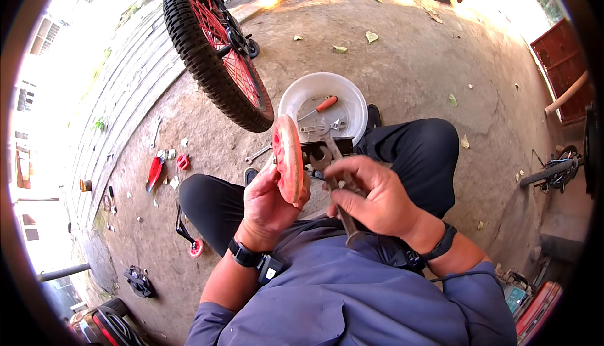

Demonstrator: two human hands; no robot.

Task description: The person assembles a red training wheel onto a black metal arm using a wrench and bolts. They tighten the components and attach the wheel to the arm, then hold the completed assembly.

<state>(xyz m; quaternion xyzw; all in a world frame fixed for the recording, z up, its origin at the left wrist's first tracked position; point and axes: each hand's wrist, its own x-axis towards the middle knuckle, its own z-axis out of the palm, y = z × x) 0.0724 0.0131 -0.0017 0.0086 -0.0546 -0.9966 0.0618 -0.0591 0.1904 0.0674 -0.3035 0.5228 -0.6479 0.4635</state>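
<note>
A small red training wheel stands on edge in my left hand, its fingers wrapped round the lower part of the rim. A dark metal bracket shows just right of the wheel, partly hidden behind the tools. My right hand is closed round worn metal spanners, seemingly two crossing each other. One spanner's open jaw lies close to the wheel's hub; I cannot tell whether it touches. Just beyond my hands is a white plastic basin holding an orange-handled screwdriver and other metal tools.
A bicycle's knobbly tyre with red spokes rises at far left. On the concrete to my left lie a spanner, red parts, another training wheel and a black pedal-like part. Another bicycle is at right.
</note>
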